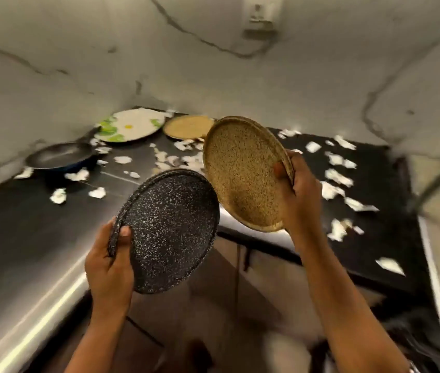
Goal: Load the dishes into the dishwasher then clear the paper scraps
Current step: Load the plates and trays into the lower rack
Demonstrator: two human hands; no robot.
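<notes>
My left hand [110, 261] grips the rim of a black speckled plate [170, 230], held tilted above the counter's front edge. My right hand [295, 189] grips the right rim of a tan speckled plate [243, 170], also tilted and lifted, just right of the black one. On the dark counter [11, 219] at the back lie a white plate with green leaves [132, 125], another tan plate [186, 126] and a dark pan [57, 154]. Torn white paper scraps [337, 176] are scattered over the counter.
Marble walls close the corner behind the counter, with a wall socket [260, 16] high up. Below the counter's metal edge are cabinet fronts [240, 278]. A curved dark bar [439, 179] crosses the right edge. The view is motion-blurred.
</notes>
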